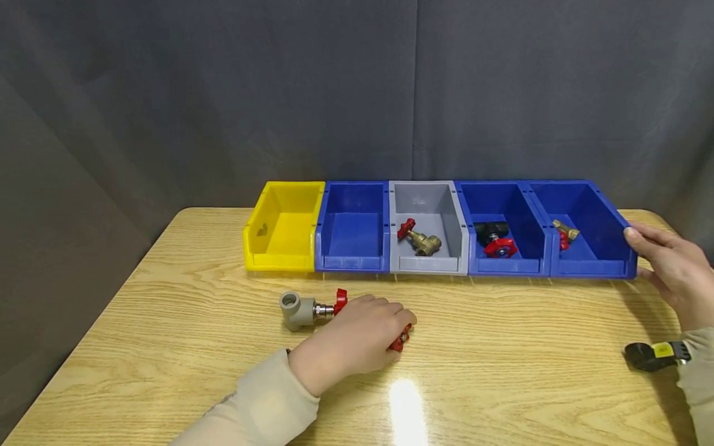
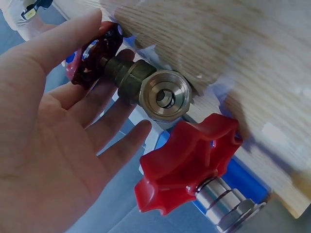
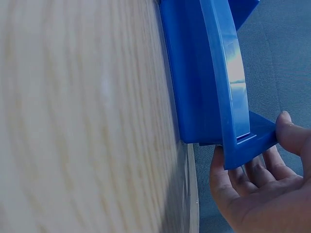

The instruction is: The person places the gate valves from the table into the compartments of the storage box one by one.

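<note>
On the table my left hand [image 1: 362, 334] holds a brass valve [image 2: 155, 92] by its dark red handwheel [image 2: 95, 56]. The thumb lies along the wheel, the fingers behind the valve; its threaded opening faces the left wrist camera. Beside that hand lies a grey pipe valve [image 1: 301, 311] with a bright red handwheel [image 2: 187, 165], partly hidden by the hand in the head view. My right hand [image 1: 677, 269] grips the outer front edge of the rightmost blue bin [image 1: 613, 214], thumb on the rim and fingers on the outside.
Along the back stand a yellow bin [image 1: 292, 263], another blue bin [image 1: 352, 263], a grey bin [image 1: 429, 265] with a brass valve [image 1: 426, 243], and a blue bin [image 1: 507, 267] with a black valve [image 1: 492, 230]. The rightmost bin holds a small brass valve [image 1: 564, 235]. A dark curtain [image 1: 357, 93] hangs behind.
</note>
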Demonstrator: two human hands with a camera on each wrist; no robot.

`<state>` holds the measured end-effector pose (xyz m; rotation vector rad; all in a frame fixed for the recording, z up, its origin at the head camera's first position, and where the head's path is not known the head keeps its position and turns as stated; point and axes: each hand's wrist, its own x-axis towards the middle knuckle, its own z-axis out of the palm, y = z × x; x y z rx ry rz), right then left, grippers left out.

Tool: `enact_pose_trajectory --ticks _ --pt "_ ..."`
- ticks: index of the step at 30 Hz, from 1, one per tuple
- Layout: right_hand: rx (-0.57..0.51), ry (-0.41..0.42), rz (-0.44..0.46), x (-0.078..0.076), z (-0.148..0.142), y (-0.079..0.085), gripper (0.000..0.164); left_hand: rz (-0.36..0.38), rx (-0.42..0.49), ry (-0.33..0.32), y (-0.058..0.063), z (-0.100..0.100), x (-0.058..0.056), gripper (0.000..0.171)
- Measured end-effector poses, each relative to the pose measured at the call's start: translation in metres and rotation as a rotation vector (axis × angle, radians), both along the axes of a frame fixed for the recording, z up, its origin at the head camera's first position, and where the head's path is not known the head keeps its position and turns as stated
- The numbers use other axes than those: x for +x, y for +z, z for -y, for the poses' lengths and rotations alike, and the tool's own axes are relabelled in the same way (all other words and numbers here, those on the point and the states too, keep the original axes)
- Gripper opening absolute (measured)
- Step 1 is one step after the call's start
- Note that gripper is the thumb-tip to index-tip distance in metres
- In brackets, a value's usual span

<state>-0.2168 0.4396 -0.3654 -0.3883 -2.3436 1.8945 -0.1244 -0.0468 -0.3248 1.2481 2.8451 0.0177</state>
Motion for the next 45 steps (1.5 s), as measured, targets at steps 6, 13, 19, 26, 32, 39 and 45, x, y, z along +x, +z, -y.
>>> enact_pose_trajectory --ticks 6,13,19,26,32,39,45 --pt "0.086 -0.005 0.023 -0.008 -0.012 -0.01 0.074 -0.039 0.014 -0.037 0.001 0.0 -0.001 0.026" --pt "0.094 -0.001 0.031 -0.003 -0.005 -0.005 0.077 -0.101 0.047 -0.082 0.0 0.006 0.0 0.027" --pt "0.036 -0.004 0.045 0.01 0.012 0.01 0.087 -0.111 0.108 -0.138 0.005 0.012 0.003 0.037" --pt "0.049 -0.016 0.06 0.011 0.015 0.01 0.085 -0.065 0.138 -0.157 0.014 0.017 0.011 0.043" --pt "0.112 -0.024 0.066 0.005 0.005 0.003 0.08 -0.033 0.19 -0.151 0.023 0.02 0.016 0.046" --pt "0.084 -0.014 0.043 0.006 0.003 0.001 0.074 -0.063 0.241 -0.131 0.039 0.028 0.009 0.045" --pt "0.0 0.015 0.018 0.012 0.014 0.011 0.079 -0.167 0.224 -0.144 0.05 0.04 0.001 0.046"
